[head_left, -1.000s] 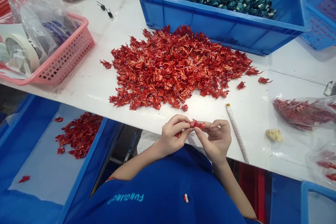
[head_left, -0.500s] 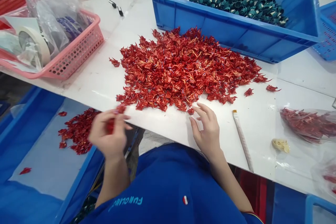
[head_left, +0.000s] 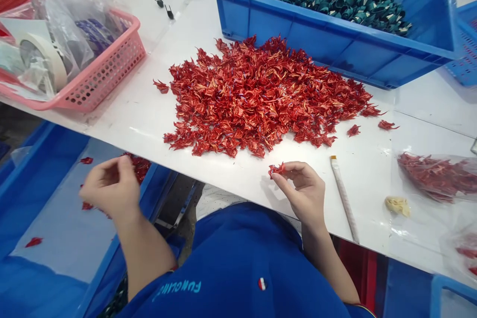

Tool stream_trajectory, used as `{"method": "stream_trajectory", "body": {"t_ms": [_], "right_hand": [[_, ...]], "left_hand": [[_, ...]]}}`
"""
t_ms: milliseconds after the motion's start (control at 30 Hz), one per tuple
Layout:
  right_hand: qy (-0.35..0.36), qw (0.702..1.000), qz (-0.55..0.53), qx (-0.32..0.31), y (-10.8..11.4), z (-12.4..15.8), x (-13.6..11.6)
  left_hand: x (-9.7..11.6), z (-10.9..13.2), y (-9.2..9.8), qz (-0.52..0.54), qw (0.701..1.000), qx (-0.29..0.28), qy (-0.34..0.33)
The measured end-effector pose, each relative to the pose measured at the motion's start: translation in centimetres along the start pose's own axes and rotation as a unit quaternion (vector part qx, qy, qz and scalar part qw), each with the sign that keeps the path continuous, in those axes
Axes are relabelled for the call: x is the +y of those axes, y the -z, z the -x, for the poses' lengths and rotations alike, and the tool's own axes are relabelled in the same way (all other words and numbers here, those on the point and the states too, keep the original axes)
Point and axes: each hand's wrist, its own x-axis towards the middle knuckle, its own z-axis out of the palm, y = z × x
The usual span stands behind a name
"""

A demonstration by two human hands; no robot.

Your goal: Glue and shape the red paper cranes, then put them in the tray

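Little crumpled red piece (head_left: 276, 171), shiny with spiky pointed tips, is pinched between thumb and fingers of the right hand (head_left: 306, 191), just over the table (head_left: 219, 174) in front of the big red pile (head_left: 261, 99). Half a second ago that hand was still loose by the pile's edge, and the left hand (head_left: 111, 186) has since swung out over the blue bin (head_left: 63, 146). Left fingers are curled; can't tell if they're gripping anything. They also block part of the bin's red heap (head_left: 140, 166).

bright light, glare on the white table (head_left: 406, 236), faint shadow beside the right hand (head_left: 306, 195).
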Motion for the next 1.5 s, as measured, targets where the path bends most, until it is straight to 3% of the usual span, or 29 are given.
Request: {"method": "stream_trajectory", "body": {"t_ms": [67,133,200,233,300,467,567,667,767,867,1000,1133,1267,1500], "right_hand": [[-0.034,0.997,-0.071,0.006,0.1,0.1,-0.3],[-0.059,0.991,-0.117,0.003,0.0,0.3,-0.3],[-0.079,0.987,-0.139,-0.009,0.0,0.5,-0.3],[-0.085,0.986,-0.142,-0.016,0.0,0.6,-0.3],[-0.085,0.986,-0.144,-0.022,0.0,0.9,-0.1],[-0.066,0.984,-0.155,-0.050,0.5,1.4,0.0],[-0.054,0.986,-0.147,-0.051,0.7,1.7,-0.5],[-0.040,0.990,-0.129,-0.035,0.8,1.8,-1.1],[-0.025,0.993,-0.113,-0.023,0.7,1.8,-1.2],[-0.021,0.995,-0.098,-0.015,0.6,1.9,-1.1],[-0.011,0.997,-0.080,-0.013,0.3,2.3,-0.6],[0.064,0.993,-0.088,0.037,-0.1,2.9,0.5],[0.096,0.991,-0.086,0.035,0.0,2.7,1.0],[0.020,0.988,-0.155,0.003,0.5,1.8,0.4]], "left_hand": [[3.3,2.2,-2.0,0.109,0.990,-0.091,-0.012],[6.5,4.5,-3.7,0.224,0.946,-0.225,-0.064],[9.2,6.6,-5.0,0.242,0.907,-0.335,-0.075],[10.2,7.4,-5.5,0.258,0.873,-0.409,-0.062],[11.8,8.6,-6.2,0.273,0.822,-0.501,0.000],[13.0,9.2,-6.9,0.293,0.731,-0.588,0.182],[13.1,9.0,-7.0,0.314,0.697,-0.601,0.233],[13.2,9.1,-7.0,0.326,0.683,-0.604,0.250],[13.1,9.3,-7.1,0.321,0.685,-0.604,0.251],[12.9,9.7,-7.2,0.301,0.708,-0.596,0.231],[12.7,10.2,-7.4,0.312,0.780,-0.534,0.088],[12.9,10.6,-7.4,0.333,0.831,-0.440,-0.071],[12.9,10.5,-7.4,0.327,0.837,-0.418,-0.136],[12.1,10.6,-7.9,0.300,0.821,-0.414,-0.255]]}}
